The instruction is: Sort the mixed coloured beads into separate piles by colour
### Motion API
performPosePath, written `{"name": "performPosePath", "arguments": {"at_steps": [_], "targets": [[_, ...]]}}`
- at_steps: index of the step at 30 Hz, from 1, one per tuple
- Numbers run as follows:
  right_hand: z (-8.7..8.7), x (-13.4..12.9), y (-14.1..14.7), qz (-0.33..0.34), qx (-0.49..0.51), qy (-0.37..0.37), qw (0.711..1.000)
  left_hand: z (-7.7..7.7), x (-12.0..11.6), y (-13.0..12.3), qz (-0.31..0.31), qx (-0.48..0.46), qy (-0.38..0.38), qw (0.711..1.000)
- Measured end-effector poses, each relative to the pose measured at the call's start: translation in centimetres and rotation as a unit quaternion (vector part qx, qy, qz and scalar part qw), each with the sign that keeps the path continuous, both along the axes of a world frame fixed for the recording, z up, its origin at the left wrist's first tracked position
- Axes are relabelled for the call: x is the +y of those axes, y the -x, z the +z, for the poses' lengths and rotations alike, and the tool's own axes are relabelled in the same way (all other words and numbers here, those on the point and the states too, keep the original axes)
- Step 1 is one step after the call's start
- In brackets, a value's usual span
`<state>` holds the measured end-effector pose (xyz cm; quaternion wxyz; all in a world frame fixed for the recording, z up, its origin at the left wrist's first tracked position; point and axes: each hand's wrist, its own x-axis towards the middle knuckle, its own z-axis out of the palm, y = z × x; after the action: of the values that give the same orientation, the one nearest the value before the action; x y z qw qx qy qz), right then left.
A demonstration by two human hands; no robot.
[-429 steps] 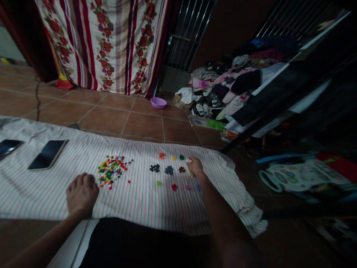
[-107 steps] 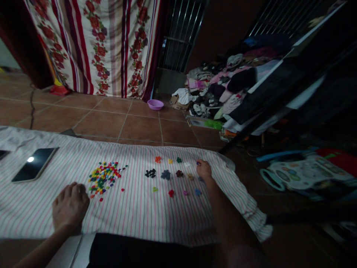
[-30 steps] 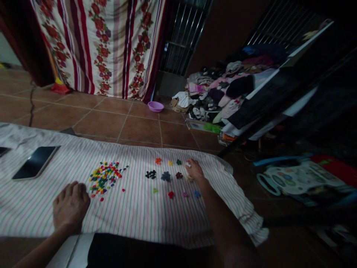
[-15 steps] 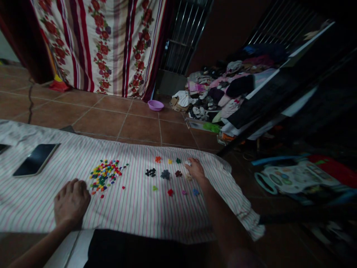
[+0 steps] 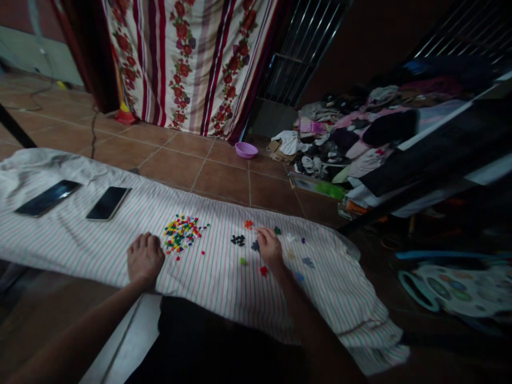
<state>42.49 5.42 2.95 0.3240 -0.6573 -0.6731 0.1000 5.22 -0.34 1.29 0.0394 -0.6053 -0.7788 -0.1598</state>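
A heap of small multicoloured beads (image 5: 181, 233) lies on a striped white cloth (image 5: 212, 290). My left hand (image 5: 146, 260) rests palm down on the cloth just left of the heap, holding nothing visible. To the right sit small single-colour groups, among them dark navy pieces (image 5: 238, 240) and orange pieces (image 5: 248, 224). My right hand (image 5: 270, 248) hovers low among these groups, with its fingers curled and pointing left. Its fingertips hide whatever they may touch. A red piece (image 5: 263, 271) lies just below that hand.
Two smartphones (image 5: 48, 198) (image 5: 108, 203) lie on the cloth's far left. Beyond the cloth are a tiled floor, a purple basin (image 5: 246, 150) and a heap of clothes (image 5: 340, 138). A floral curtain (image 5: 192, 64) hangs behind. A toy (image 5: 452, 290) lies at the right.
The whole view has swung, shifting the scene right and up. My right hand has moved left, now covering where the dark red group lay. My left hand sits closer to the heap.
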Motion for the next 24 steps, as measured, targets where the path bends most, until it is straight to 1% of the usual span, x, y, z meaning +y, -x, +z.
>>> {"name": "performPosePath", "arguments": {"at_steps": [2, 5, 7, 10, 13, 18, 24], "targets": [[-0.6, -0.9, 4.0, 0.067, 0.027, 0.006, 0.997, -0.3, 0.0, 0.2, -0.002, -0.002, -0.010, 1.000], [-2.0, -2.0, 9.6, 0.166, 0.056, 0.018, 0.984, -0.7, 0.0, 0.3, -0.001, -0.007, -0.021, 1.000], [-2.8, -2.5, 12.7, 0.197, 0.056, 0.028, 0.978, -0.8, 0.0, 0.3, -0.002, -0.009, -0.027, 1.000], [-3.4, -2.8, 16.0, 0.191, 0.042, 0.043, 0.980, -1.0, 0.0, 0.4, -0.007, -0.013, -0.035, 0.999], [-3.1, -2.7, 18.1, 0.175, 0.013, 0.057, 0.983, -1.3, 0.1, 0.5, -0.011, -0.017, -0.044, 0.999], [-2.1, -2.4, 20.3, 0.127, -0.041, 0.093, 0.987, -1.6, 0.1, 0.6, -0.010, -0.039, -0.046, 0.998], [-1.6, -2.6, 21.9, 0.120, -0.085, 0.125, 0.981, -1.3, -0.1, 0.7, -0.014, -0.031, -0.045, 0.998]]}}
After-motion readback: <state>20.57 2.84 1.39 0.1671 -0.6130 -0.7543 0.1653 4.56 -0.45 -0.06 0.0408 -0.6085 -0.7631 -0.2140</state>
